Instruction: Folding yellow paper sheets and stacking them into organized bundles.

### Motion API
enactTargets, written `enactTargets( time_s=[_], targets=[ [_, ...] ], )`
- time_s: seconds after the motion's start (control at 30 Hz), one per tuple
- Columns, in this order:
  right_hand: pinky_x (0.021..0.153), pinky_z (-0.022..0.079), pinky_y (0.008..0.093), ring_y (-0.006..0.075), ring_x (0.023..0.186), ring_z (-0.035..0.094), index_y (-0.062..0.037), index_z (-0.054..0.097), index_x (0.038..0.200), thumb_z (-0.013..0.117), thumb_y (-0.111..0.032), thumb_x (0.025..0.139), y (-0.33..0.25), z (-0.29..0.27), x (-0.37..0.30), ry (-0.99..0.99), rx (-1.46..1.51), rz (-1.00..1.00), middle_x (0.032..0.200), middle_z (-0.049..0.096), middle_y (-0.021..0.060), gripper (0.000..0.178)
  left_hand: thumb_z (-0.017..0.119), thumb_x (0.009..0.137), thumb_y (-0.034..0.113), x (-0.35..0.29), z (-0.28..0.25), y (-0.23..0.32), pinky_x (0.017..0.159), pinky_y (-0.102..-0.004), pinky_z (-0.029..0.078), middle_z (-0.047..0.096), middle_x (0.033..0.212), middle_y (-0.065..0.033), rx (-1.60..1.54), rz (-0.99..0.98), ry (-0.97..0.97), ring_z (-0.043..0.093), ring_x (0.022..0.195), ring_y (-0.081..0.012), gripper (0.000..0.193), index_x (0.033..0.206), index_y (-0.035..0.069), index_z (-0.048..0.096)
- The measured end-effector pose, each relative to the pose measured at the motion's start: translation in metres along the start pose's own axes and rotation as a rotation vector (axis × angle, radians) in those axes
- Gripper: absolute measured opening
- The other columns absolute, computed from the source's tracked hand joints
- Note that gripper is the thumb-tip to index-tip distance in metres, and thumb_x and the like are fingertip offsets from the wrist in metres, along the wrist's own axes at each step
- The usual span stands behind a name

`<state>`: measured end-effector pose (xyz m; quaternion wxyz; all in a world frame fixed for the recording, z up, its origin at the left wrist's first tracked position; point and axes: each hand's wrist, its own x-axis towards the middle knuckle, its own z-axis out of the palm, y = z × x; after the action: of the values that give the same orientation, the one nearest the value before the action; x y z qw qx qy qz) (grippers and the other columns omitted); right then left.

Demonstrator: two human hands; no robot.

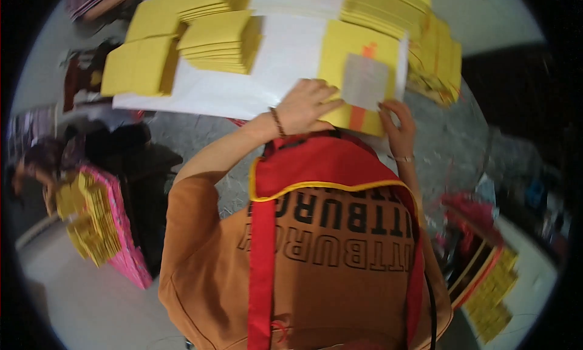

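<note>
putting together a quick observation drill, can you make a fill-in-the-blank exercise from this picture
The left hand touches ____ paper.
The right hand is at the lower ____ corner of the pale rectangle.
The apron is ____ with yellow edging.

Missing words: yellow; right; red

Your counter [290, 52] shows bright; the far right sits dark. You have black fisheye corners, rim distortion and slight softness.
</note>
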<state>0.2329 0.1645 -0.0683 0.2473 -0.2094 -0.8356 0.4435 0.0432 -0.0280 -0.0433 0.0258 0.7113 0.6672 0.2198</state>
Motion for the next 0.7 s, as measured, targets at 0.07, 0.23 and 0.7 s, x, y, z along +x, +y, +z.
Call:
enactTargets(
  time_s=[0.07, 0.23, 0.7],
  targets=[
    [0.080, 0.045, 0.0307, 0.0220, 0.093, 0.058, -0.0057, 0.066, 0.095, 0.065, -0.008, 0.078, -0.006, 0.001, 0.004, -0.005, -0.018, 0.022, 0.099, 0.061, 0.0094, 0.017, 0.069, 0.070, 0.031, 0.002, -0.009, 0.001, 0.085, -0.0405, 0.039, 0.052, 0.116, -0.0112, 0.028, 0.031, 0.004, 0.048, 0.106, -0.0292, 0.052, 0.114, 0.007, 0.056],
    [0.080, 0.045, 0.0291, 0.0199, 0.091, 0.059, -0.0049, 0.067, 0.090, 0.066, -0.009, 0.078, 0.003, 0.002, -0.001, 0.042, 0.042, 0.041, 0.097, 0.061, 0.0079, 0.013, 0.067, 0.075, 0.021, 0.010, -0.008, 0.003, 0.079, -0.0345, 0.043, 0.058, 0.103, -0.0093, -0.074, 0.115, 0.009, 0.054, 0.096, -0.0254, 0.034, 0.103, 0.003, 0.060],
    [0.080, 0.045, 0.0271, 0.0177, 0.090, 0.059, -0.0031, 0.068, 0.090, 0.065, -0.009, 0.079, 0.008, 0.000, -0.001, 0.035, 0.116, 0.102, 0.097, 0.061, 0.0069, 0.013, 0.058, 0.077, 0.009, 0.030, -0.014, 0.002, 0.062, -0.0355, 0.044, 0.055, 0.071, -0.0118, -0.426, -0.042, -0.138, 0.055, 0.070, -0.0280, 0.009, 0.079, 0.000, 0.061]
  ],
)
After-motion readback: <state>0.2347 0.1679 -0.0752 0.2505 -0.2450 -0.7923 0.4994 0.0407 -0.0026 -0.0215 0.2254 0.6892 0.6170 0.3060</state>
